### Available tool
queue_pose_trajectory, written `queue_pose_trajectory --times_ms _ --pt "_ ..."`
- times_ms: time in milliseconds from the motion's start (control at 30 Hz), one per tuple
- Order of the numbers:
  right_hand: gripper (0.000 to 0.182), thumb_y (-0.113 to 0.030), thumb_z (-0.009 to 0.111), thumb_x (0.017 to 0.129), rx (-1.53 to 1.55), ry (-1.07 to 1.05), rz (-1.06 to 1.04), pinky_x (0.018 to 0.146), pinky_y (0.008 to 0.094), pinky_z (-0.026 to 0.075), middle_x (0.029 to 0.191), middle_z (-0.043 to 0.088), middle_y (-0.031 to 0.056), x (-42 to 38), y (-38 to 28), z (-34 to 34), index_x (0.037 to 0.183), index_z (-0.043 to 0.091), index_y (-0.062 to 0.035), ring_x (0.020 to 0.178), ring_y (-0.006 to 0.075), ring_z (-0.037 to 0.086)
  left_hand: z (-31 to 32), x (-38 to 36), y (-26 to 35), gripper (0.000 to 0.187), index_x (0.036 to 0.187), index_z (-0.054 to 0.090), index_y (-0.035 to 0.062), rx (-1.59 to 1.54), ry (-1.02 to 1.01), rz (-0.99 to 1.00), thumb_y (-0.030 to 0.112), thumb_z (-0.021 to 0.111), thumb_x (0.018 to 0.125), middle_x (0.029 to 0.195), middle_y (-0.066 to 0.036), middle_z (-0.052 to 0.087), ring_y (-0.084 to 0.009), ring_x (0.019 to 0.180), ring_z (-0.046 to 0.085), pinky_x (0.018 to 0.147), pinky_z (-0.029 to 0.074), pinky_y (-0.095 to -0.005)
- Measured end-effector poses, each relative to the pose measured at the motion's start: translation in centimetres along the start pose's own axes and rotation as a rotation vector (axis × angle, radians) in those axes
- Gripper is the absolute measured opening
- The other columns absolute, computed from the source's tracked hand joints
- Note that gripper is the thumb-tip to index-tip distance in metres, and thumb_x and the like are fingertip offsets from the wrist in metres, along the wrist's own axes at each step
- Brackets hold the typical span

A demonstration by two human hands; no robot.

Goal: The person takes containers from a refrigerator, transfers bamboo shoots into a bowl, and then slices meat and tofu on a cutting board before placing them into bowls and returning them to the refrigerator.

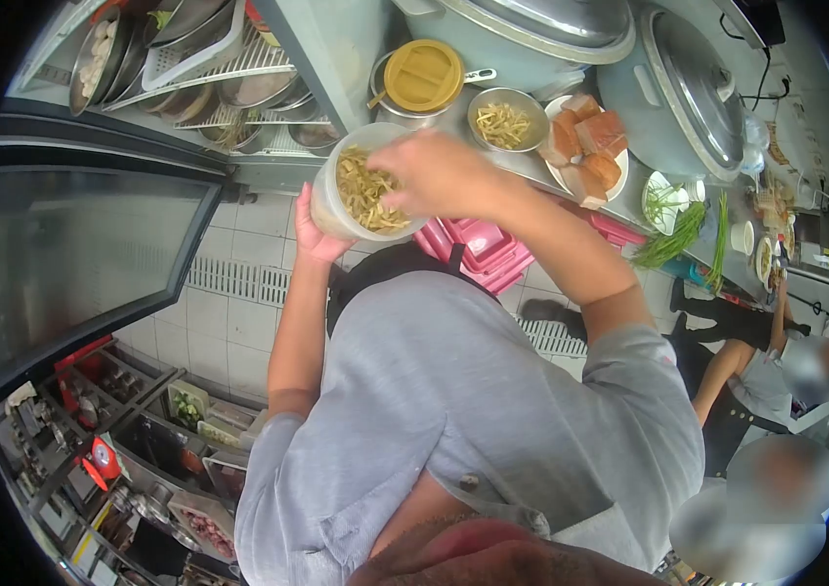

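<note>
My left hand [317, 227] is wrapped round the side of a translucent plastic tub [334, 210], which tilts towards me. Inside lie yellowish-brown cut strips [363, 195], perhaps a pickled vegetable. Over the tub's mouth reaches my right hand [429, 174], blurred by motion, its fingertips at the strips; whether they grip any is not visible. Just beyond stands a steel bowl [509, 119] with similar strips. Beside it, a yellow round lid [424, 76] rests on a metal pot.
A plate [619, 186] of brown-skinned meat blocks [585, 142] and green stalks [678, 236] lie along the counter. Large lidded pots [673, 98] stand behind. A fridge door [92, 264] hangs open at left, by stocked shelves. Pink containers [478, 249] sit below. Other people are at right.
</note>
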State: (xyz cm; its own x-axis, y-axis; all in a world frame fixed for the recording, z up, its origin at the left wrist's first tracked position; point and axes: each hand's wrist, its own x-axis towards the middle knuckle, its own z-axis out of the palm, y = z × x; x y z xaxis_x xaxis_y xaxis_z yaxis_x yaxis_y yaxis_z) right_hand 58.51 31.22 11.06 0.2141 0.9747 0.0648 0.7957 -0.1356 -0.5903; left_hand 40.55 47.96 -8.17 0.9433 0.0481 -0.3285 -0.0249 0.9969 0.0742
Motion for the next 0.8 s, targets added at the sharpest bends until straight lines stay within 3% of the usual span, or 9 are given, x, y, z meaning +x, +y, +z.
queue_pose_trajectory --times_ms 33,133,333,367,433,467,500,600,800 --pt "0.029 -0.016 0.081 0.076 -0.081 -0.144 0.131 0.084 0.0459 0.058 0.091 0.075 0.0187 0.6 -0.8 1.1 0.102 0.075 -0.0061 0.092 0.0352 0.073 0.2 0.0 0.1 0.083 0.158 0.042 0.0155 0.029 -0.075 -0.020 0.067 0.055 0.095 0.160 -0.014 0.046 -0.0352 0.148 0.042 0.122 0.032 -0.0596" --pt "0.030 -0.016 0.081 0.071 0.092 -0.278 0.113 0.083 0.0450 0.057 0.092 0.074 0.0194 1.0 0.5 5.2 0.099 0.076 -0.0066 0.093 0.0357 0.072 -0.7 0.6 -0.2 0.077 0.153 0.048 0.0109 0.187 -0.018 0.061 0.062 0.056 0.097 0.154 -0.015 0.052 -0.0356 0.141 0.050 0.117 0.040 -0.0564" --pt "0.026 -0.015 0.080 0.069 0.290 -0.194 0.206 0.077 0.0429 0.055 0.089 0.074 0.0176 -0.3 0.4 3.7 0.093 0.077 -0.0061 0.084 0.0341 0.072 0.2 0.2 -1.7 0.075 0.152 0.049 0.0114 0.084 -0.009 -0.021 0.063 0.055 0.098 0.150 -0.015 0.055 -0.0351 0.137 0.054 0.111 0.046 -0.0568" --pt "0.024 -0.014 0.081 0.071 0.327 -0.156 0.201 0.074 0.0401 0.055 0.087 0.074 0.0145 -0.5 0.5 2.9 0.092 0.076 -0.0062 0.082 0.0282 0.072 0.2 0.3 -1.8 0.075 0.153 0.049 0.0122 0.076 -0.023 -0.033 0.063 0.055 0.098 0.150 -0.015 0.055 -0.0351 0.137 0.054 0.110 0.047 -0.0568" --pt "0.020 -0.012 0.083 0.075 0.404 -0.080 0.191 0.069 0.0345 0.055 0.085 0.075 0.0082 -1.1 1.0 1.6 0.092 0.075 -0.0064 0.078 0.0166 0.072 -0.4 0.9 -1.8 0.075 0.153 0.049 0.0140 0.074 -0.029 -0.073 0.065 0.053 0.098 0.152 -0.014 0.054 -0.0356 0.137 0.053 0.109 0.047 -0.0585" --pt "0.019 -0.009 0.083 0.076 0.582 -0.073 0.250 0.069 0.0329 0.055 0.087 0.075 0.0088 -1.4 1.6 1.0 0.093 0.075 -0.0053 0.078 0.0162 0.072 -0.6 1.2 -1.8 0.075 0.153 0.049 0.0149 0.072 -0.032 -0.093 0.066 0.052 0.098 0.152 -0.014 0.053 -0.0358 0.138 0.053 0.109 0.048 -0.0593" --pt "0.019 -0.006 0.082 0.077 0.759 -0.064 0.308 0.069 0.0313 0.056 0.088 0.076 0.0094 -1.6 2.4 0.4 0.094 0.075 -0.0043 0.077 0.0158 0.071 -0.1 1.5 -2.0 0.086 0.159 0.041 0.0202 0.113 0.050 -0.080 0.072 0.055 0.092 0.161 -0.016 0.043 -0.0430 0.144 0.046 0.108 0.042 -0.0732" --pt "0.018 0.001 0.082 0.081 1.113 0.125 0.280 0.066 0.0249 0.056 0.091 0.076 0.0078 -2.9 4.8 -2.0 0.097 0.073 -0.0014 0.077 0.0111 0.070 0.6 2.0 -2.0 0.087 0.160 0.039 0.0221 0.115 -0.060 -0.149 0.072 0.056 0.090 0.162 -0.017 0.040 -0.0495 0.143 0.045 0.097 0.045 -0.0800" --pt "0.015 -0.002 0.082 0.083 0.856 0.436 0.474 0.066 0.0263 0.056 0.090 0.076 0.0059 -5.9 11.6 -6.9 0.096 0.073 -0.0034 0.072 0.0118 0.070 1.6 1.8 -2.1 0.087 0.161 0.037 0.0223 0.081 -0.107 -0.131 0.071 0.055 0.091 0.164 -0.017 0.038 -0.0491 0.145 0.041 0.099 0.041 -0.0818"
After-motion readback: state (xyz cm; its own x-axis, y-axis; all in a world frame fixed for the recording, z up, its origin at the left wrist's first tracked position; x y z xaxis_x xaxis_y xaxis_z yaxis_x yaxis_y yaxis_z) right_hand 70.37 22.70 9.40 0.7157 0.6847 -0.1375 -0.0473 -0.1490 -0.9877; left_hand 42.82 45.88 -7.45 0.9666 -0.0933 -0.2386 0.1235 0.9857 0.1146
